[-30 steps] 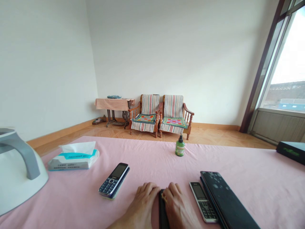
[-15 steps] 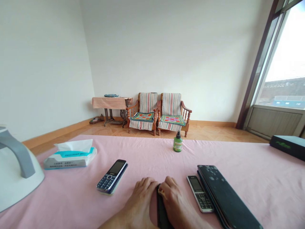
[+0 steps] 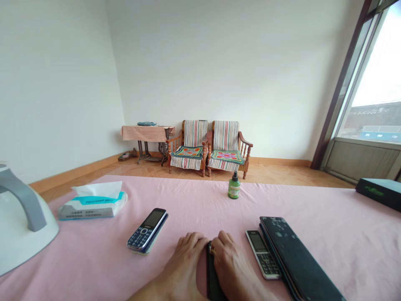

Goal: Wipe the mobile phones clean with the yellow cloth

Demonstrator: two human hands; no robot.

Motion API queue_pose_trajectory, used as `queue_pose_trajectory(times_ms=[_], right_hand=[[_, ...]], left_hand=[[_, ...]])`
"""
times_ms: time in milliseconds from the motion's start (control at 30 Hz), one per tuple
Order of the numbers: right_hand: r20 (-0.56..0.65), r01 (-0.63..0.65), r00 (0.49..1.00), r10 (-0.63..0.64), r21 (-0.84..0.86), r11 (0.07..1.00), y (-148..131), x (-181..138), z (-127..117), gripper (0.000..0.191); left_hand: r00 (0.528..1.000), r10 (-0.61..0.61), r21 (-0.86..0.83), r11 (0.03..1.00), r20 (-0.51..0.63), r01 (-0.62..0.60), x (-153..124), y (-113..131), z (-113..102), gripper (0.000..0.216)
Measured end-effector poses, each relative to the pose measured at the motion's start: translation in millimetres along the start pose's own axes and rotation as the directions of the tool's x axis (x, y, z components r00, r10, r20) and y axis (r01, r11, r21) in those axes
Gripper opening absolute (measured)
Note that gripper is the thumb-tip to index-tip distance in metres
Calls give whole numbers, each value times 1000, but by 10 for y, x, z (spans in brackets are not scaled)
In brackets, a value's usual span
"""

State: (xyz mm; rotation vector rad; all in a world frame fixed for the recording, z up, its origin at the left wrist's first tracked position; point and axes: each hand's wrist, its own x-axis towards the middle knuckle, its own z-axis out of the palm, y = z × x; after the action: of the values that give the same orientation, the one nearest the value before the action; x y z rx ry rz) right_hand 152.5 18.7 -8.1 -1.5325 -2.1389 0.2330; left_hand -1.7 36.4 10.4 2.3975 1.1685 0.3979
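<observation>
Fingers of your left hand lay loose and spread against the thin flat black gadget on the pink cloth, your right hand covered it so its grip could not be told, and both hands had hardly moved since before.

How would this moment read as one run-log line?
left hand: touching dark slab | right hand: touching dark slab | keypad phone: beside right hand
</observation>
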Motion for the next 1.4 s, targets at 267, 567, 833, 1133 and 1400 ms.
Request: queue_pose_trajectory(times_ms=[267, 567, 833, 1133, 1400], right_hand=[[25, 3, 1000, 0, -118, 993, 26, -35, -38, 26], [-16, 63, 998, -63, 2, 998, 90, -62, 40, 24], [-29, 61, 998, -60, 39, 997, 48, -65, -1, 25], [-33, 41, 999, -37, 124, 991, 69, -40, -56, 27], [-83, -6, 996, 20, 165, 986, 108, -74, -19, 23]], left_hand=[[1000, -6, -6, 1000, -4, 6, -4, -24, 6, 95], [1000, 20, -22, 1000, 4, -20, -3, -30, 0, 93], [1000, 11, -2, 1000, 3, -11, -6, -11, -10, 89], [999, 39, -8, 999, -29, -40, -17, -77, 29, 89], [999, 39, -4, 999, -22, -39, -25, -40, 3, 86]])
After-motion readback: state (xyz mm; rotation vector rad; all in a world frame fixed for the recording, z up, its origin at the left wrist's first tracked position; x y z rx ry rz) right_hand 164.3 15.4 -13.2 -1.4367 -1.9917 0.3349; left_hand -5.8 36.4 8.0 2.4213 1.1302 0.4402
